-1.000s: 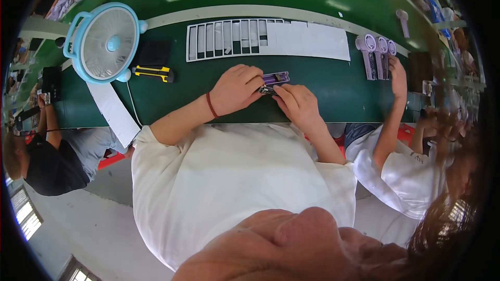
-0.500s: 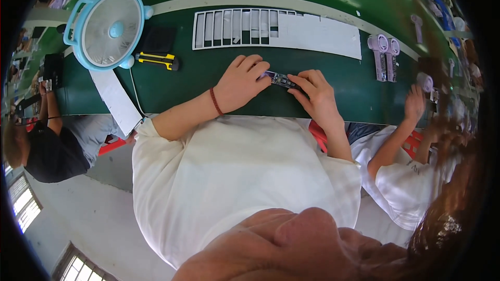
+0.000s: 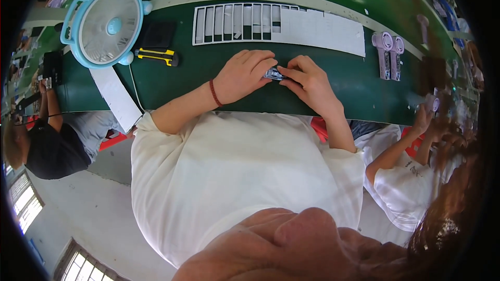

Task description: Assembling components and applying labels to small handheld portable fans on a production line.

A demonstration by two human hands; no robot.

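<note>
Between my two hands, just above the green tabletop, is a small handheld fan (image 3: 274,74) with its handle's dark circuit board showing. My left hand (image 3: 245,78) wraps round its left end and hides most of it. With thumb and fingers pinched, my right hand (image 3: 307,80) presses on the right end of the board. Whether those fingers also hold a small part cannot be seen. Two similar purple handheld fans (image 3: 384,54) lie side by side to the right, their handles uncovered and showing electronics.
A light blue desk fan (image 3: 110,26) stands at left, beside a yellow and black utility knife (image 3: 156,56) and a dark flat pad (image 3: 158,34). Behind my hands lies a white slotted divider tray (image 3: 323,31). White card (image 3: 115,99) lies at left. Co-workers (image 3: 57,143) sit on both sides.
My right hand has slid left along the handheld fan, closer to my left hand, and now covers more of the board. The co-worker's hand at right has moved down slightly with a purple fan.
</note>
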